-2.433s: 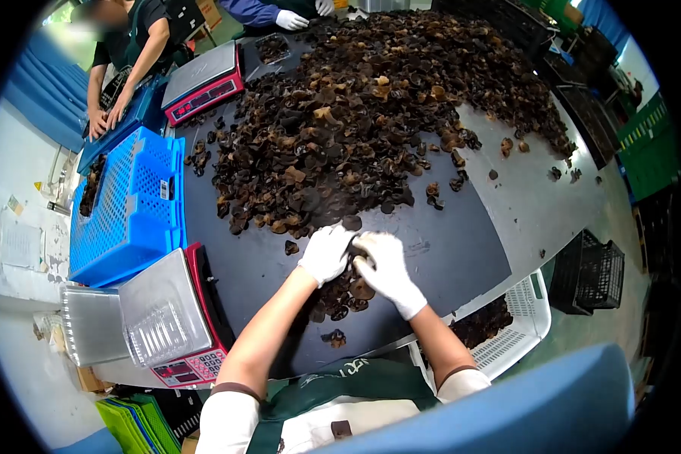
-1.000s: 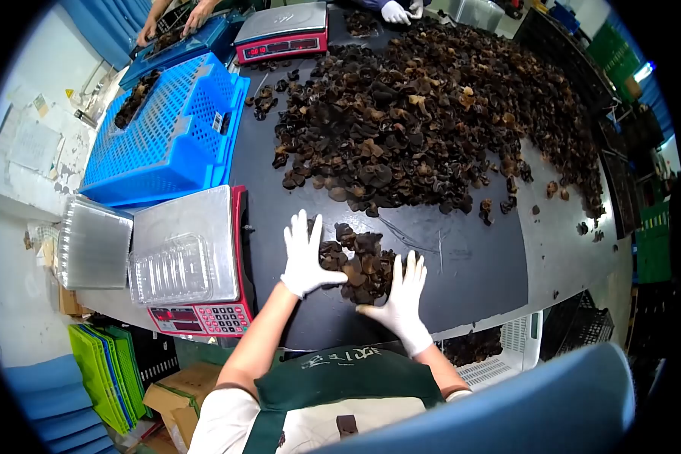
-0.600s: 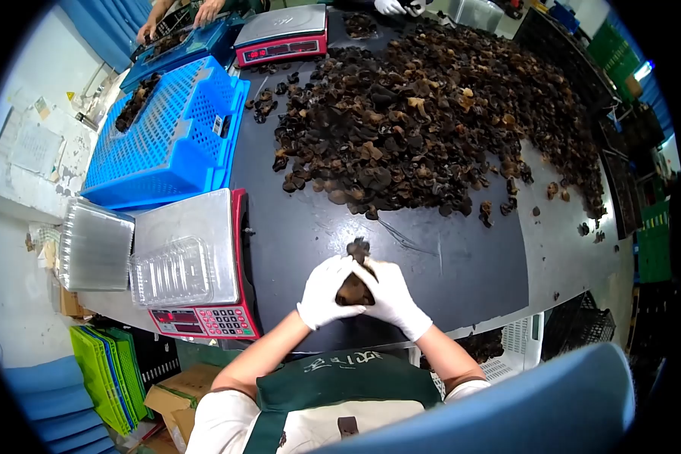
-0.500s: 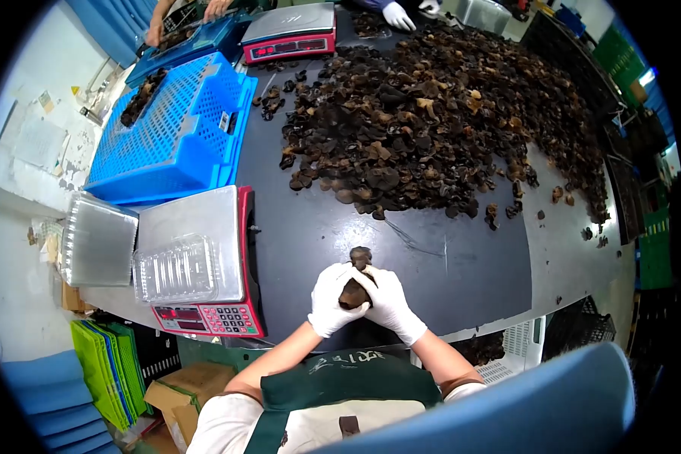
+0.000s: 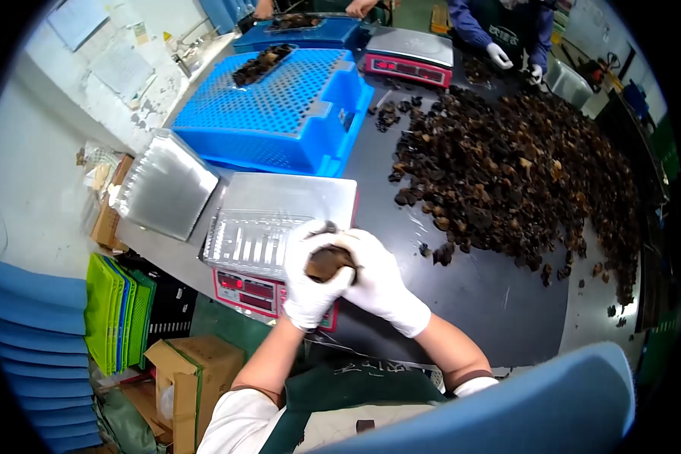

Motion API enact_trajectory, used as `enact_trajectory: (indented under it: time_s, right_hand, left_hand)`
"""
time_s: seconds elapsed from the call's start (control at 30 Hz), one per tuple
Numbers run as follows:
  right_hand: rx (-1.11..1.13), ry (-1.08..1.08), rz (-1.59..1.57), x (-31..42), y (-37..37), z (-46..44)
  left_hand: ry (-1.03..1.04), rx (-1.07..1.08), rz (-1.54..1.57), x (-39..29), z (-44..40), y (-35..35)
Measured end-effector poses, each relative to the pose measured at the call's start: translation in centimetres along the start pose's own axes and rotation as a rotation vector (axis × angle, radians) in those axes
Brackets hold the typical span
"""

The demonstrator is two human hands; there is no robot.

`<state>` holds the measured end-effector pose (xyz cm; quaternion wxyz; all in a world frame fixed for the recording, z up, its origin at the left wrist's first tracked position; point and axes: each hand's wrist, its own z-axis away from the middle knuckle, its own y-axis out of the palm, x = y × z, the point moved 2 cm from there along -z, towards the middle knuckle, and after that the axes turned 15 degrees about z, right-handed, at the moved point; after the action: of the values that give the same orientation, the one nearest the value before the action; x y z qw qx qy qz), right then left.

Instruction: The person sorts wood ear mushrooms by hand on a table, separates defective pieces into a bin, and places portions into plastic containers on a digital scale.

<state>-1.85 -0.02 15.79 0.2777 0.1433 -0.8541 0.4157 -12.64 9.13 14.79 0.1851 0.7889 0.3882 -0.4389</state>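
Observation:
My gloved left hand [image 5: 304,284] and gloved right hand [image 5: 378,276] are cupped together, closed around a clump of dark wood ear mushrooms [image 5: 327,264]. Brown caps show between the thumbs; the rest of the clump is hidden by the gloves. Both hands are over the right side of the near scale [image 5: 318,192], covering part of its display panel. Beside my left hand, a transparent plastic tray [image 5: 238,240] rests on the scale's metal plate. A large pile of wood ear mushrooms [image 5: 499,170] is spread on the dark table to the right.
An upturned blue crate [image 5: 257,140] stands behind the scale, with a filled tray [image 5: 262,64] on top. Stacked plastic trays [image 5: 166,185] lean at left. Another scale [image 5: 408,53] sits farther back. Two co-workers' hands and arms show at the far side.
My hands have moved left with the mushrooms, from above the dark tabletop to over the near scale. The view has swung left, and the mushrooms are gathered more tightly in my palms.

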Motion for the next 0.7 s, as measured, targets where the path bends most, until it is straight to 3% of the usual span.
enact_trajectory:
  time_s: [0.1,0.17,0.27,0.33,0.4,0.57,0.7]
  right_hand:
    - [0.04,-0.086,-0.097,2.3,6.1,-4.6]
    - [0.119,-0.04,-0.141,3.1,10.2,-6.3]
    - [0.104,-0.05,-0.094,3.7,13.6,-7.8]
    - [0.324,-0.062,0.237,3.9,13.8,-8.5]
    - [0.267,-0.109,0.368,3.4,13.7,-8.0]
    - [0.427,-0.073,0.348,2.2,11.2,-7.2]
    - [0.276,-0.091,0.391,1.4,11.0,-6.9]
  left_hand:
    - [-0.108,-0.029,0.005,2.1,-1.9,-7.6]
    - [-0.284,-0.085,0.229,4.8,-2.6,-12.0]
    - [-0.199,0.107,-0.086,6.5,-4.2,-16.9]
    - [-0.105,0.246,-0.278,7.3,-4.8,-18.6]
    - [-0.031,0.347,-0.468,8.1,-5.1,-19.9]
    - [-0.117,0.458,-0.407,7.1,-5.8,-21.4]
    - [-0.063,0.653,-0.442,6.1,-5.7,-22.0]
